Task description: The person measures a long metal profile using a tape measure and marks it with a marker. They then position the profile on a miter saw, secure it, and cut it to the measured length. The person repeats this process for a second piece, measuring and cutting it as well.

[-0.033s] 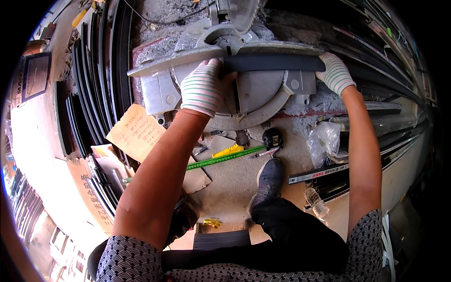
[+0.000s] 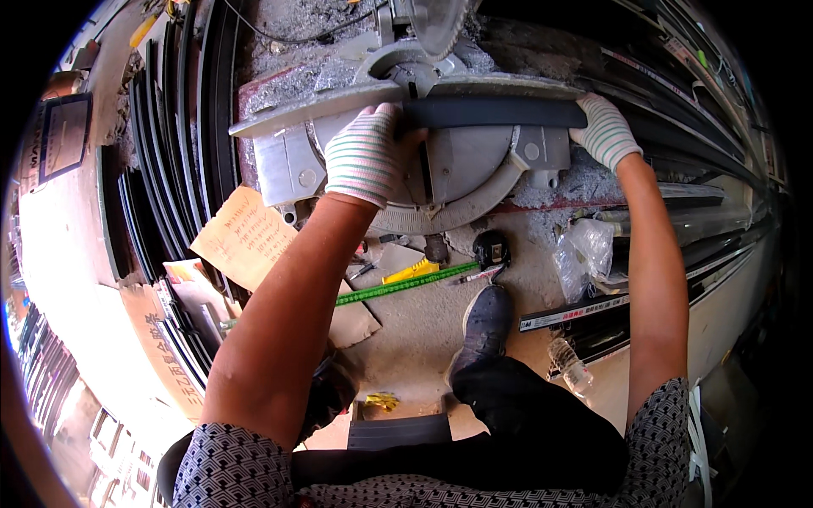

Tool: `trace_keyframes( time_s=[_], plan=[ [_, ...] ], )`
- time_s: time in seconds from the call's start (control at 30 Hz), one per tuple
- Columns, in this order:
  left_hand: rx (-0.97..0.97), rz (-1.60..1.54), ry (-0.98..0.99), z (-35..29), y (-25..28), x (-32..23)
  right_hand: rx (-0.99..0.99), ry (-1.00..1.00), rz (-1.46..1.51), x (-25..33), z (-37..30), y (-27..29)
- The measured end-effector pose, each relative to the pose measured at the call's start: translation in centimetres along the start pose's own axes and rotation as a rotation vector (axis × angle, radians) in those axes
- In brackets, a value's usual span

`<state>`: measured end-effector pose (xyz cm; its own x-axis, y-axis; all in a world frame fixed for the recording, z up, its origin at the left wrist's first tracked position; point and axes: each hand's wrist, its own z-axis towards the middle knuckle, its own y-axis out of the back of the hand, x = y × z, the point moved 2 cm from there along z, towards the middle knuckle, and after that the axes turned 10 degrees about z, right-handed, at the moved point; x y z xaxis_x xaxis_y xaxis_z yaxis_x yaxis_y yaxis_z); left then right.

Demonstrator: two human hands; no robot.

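Dark grey profile (image 2: 508, 113) lies lengthwise across the silver saw base (image 2: 474, 157), along the near side of the metal fence (image 2: 313, 103). The toothed saw blade (image 2: 434, 24) is raised beyond the fence, apart from the profile.

Step in hand, as judged: locating and holding the profile along the fence. The next move calls for steady pressure at both ends, with the long edge kept parallel to the fence. Left-hand clearance needs checking, since that hand sits just beside the slot (image 2: 426, 173) in the base.

Finger position, left hand (image 2: 364, 158): the gloved fingers are bunched and curled at the left end of the profile, with the thumb along its near edge. They appear to pinch that end; contact on the far side is hidden.

Finger position, right hand (image 2: 605, 131): the gloved fingers wrap the right end of the profile, thumb at the near edge, and appear to pinch it against the fence end. The fingertips are partly out of sight. The middle span of the profile lies between the two hands, untouched by the fingers.

On the floor below: a green tape (image 2: 398, 288) and a yellow knife (image 2: 413, 270), near each other.
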<state>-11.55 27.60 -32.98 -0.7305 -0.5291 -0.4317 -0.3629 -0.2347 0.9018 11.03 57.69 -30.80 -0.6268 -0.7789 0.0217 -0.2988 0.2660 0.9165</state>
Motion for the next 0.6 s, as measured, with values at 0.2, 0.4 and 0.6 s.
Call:
trace_keyframes(
  time_s=[0.2,0.4,0.6],
  plan=[
    [0.023,-0.023,0.015,0.3,-0.2,0.1,-0.165,0.037,-0.032,-0.6,-1.2,-0.6],
    [0.013,-0.017,0.030,0.1,0.0,0.2,-0.392,0.198,0.395,1.5,-3.3,0.1],
    [-0.015,-0.023,0.004,0.2,-0.2,0.2,-0.461,0.228,0.313,3.2,-2.3,-1.1]
  ],
)
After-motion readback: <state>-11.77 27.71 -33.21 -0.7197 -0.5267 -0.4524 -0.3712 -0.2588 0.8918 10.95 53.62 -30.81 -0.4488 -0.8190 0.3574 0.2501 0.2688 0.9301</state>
